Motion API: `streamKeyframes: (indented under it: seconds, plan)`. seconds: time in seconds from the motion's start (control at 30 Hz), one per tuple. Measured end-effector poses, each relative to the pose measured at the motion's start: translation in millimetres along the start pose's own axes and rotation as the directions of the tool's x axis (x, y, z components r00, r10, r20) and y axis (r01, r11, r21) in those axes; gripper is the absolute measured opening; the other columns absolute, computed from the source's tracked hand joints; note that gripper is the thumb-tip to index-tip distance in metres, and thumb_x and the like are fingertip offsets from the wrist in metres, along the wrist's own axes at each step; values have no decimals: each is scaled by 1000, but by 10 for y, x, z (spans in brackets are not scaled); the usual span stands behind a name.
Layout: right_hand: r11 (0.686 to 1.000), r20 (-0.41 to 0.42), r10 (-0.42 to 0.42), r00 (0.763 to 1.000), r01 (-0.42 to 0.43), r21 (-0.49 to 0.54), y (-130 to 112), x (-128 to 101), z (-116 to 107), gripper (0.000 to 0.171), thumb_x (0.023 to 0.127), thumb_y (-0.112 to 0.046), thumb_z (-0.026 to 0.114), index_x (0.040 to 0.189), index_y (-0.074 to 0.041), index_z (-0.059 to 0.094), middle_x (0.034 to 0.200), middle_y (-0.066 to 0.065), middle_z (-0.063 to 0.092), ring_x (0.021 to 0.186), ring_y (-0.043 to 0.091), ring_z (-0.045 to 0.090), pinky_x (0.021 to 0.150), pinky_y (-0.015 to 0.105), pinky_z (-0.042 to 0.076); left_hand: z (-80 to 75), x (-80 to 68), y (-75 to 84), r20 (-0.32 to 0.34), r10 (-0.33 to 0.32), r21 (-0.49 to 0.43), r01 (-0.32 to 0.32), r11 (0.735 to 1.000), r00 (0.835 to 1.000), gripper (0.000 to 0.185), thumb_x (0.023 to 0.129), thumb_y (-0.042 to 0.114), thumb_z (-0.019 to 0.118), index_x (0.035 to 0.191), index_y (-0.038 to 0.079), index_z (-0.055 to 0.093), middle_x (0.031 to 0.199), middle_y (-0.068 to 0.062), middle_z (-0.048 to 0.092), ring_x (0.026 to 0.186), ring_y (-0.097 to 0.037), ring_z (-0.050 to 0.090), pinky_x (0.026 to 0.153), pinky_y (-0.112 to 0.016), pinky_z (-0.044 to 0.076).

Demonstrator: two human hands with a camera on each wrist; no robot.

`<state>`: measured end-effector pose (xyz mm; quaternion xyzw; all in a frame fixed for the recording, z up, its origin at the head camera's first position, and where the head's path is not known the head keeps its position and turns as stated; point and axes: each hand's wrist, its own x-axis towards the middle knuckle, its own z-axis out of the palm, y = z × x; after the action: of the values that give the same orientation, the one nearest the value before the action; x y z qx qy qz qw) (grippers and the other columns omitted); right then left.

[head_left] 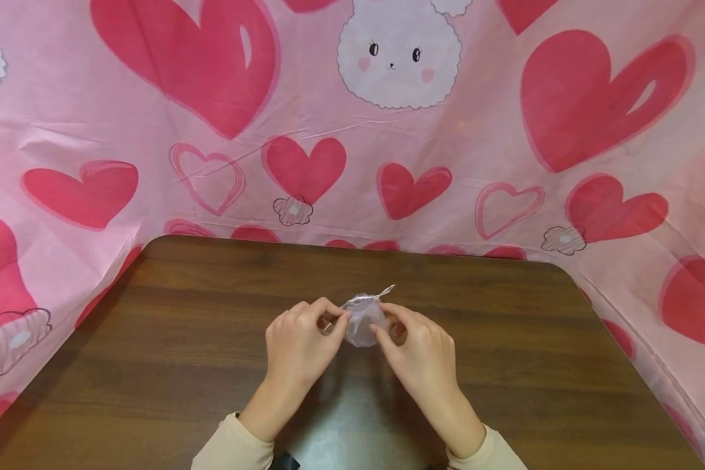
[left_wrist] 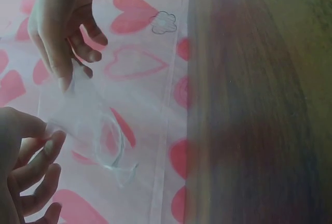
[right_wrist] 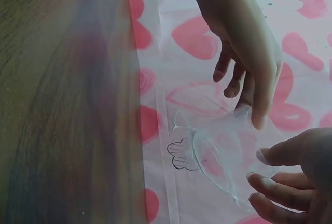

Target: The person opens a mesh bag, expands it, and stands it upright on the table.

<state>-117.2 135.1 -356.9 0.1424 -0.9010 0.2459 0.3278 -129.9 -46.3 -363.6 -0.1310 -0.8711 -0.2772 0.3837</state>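
Observation:
A small see-through pouch [head_left: 361, 324] with a thin drawstring end [head_left: 386, 291] sticking up is held just above the dark wooden table [head_left: 505, 365]. My left hand [head_left: 336, 318] pinches its left edge with thumb and forefinger. My right hand [head_left: 383, 328] pinches its right edge. The left wrist view has the pouch [left_wrist: 93, 125] stretched between my left hand [left_wrist: 49, 133] below and the right hand [left_wrist: 65, 76] above. From the right wrist, the pouch [right_wrist: 223, 149] hangs between my right hand [right_wrist: 262, 167] and the left hand [right_wrist: 257, 117].
A pink cloth with red hearts and a white bunny [head_left: 396, 52] hangs round the back and both sides of the table. The table's far edge [head_left: 352, 247] runs close behind the hands. Cream sleeves [head_left: 235, 447] cover both wrists.

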Motion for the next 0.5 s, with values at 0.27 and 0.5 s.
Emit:
streamKeyframes:
  seconds: [0.27,0.5]
  plan:
    - [999,-105,-38,994,41,24,64,28,-34,28,71,-17,91,95,-12,77,69,-8,66,60,8,59,49,29,44,-3,1,2,15,-11,-11,11,1000,1000,13,75,28,86,76,22,74,56,8,55,50,-10,51,46,-30,38]
    - [998,-139,-29,990,37,60,83,39,-36,20,71,-13,90,82,-15,73,66,-6,64,59,9,59,49,31,44,14,-4,-1,17,3,-30,-3,1000,1000,13,75,28,85,77,23,74,60,8,60,54,-7,52,48,-30,40]
